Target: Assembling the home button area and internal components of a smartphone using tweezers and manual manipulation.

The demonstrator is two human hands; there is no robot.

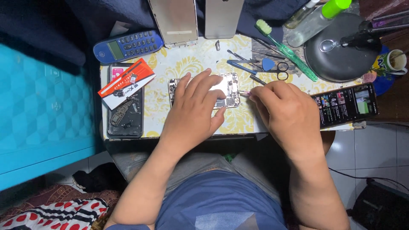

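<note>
Lying opened at the desk's (pixel 191 64) centre, the phone (pixel 228 91) is pinned flat by the left hand (pixel 194 110), fingers spread, likely steadying it. The right hand (pixel 283 110), at 3 o'clock, pinches a thin tool (pixel 245 93) at the phone's edge. A second phone (pixel 345 105) glows further right; scissors (pixel 279 70) lie at 1 o'clock. Tiled floor (pixel 370 149) shows below.

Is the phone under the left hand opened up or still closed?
Opened: the phone under the left hand shows bare internal parts, no cover.
</note>
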